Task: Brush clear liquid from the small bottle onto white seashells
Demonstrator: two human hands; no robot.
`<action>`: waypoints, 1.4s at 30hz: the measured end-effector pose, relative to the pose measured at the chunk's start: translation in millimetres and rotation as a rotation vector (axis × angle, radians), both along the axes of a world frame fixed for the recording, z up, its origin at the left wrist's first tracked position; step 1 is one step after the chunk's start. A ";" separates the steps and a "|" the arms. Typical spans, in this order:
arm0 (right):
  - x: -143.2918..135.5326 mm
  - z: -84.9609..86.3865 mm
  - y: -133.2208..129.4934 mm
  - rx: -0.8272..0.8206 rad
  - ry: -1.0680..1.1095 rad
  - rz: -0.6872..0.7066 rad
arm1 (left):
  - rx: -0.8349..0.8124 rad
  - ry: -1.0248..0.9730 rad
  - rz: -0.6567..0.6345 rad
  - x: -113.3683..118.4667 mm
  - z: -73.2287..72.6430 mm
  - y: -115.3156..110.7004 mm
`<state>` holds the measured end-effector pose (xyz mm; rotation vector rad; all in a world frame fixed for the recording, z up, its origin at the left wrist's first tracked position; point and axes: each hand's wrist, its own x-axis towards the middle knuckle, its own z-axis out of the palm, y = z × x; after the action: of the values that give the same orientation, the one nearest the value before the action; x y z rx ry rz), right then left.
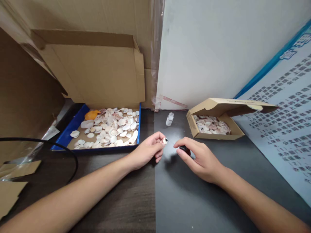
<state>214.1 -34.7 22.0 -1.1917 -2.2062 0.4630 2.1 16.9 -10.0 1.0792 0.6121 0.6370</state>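
My left hand point(148, 150) pinches a small white shell point(165, 141) that has a dark patch on it. Facing it, my right hand point(198, 157) holds a black cap point(183, 148) between thumb and fingers. A thin brush or rod point(171, 142) runs from the cap toward the shell; whether its tip touches is too small to tell. Behind both hands a small clear glass bottle point(169, 119) with a white label stands upright and uncapped on the dark table point(175, 194).
A blue-edged box point(82, 149) of many shells lies open at left, its cardboard lid raised. At right is a smaller cardboard box point(218, 136) of shells. A black cable point(77, 161) curves in from the left. A printed sheet point(286, 129) stands at far right.
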 end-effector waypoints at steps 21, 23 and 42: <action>20.5 -13.1 0.5 -0.168 0.271 -0.038 | 0.039 0.082 -0.057 2.8 5.8 0.8; 20.3 -12.4 -0.6 -0.143 0.264 -0.041 | 0.047 0.088 -0.064 2.4 5.6 0.8; 19.4 -8.8 -2.5 -0.030 0.194 -0.089 | 0.209 0.148 -0.108 0.4 4.8 -2.2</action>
<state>233.4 -37.2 13.2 -1.2026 -1.9799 0.5521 2.4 14.7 -5.2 1.3545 0.6192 0.5381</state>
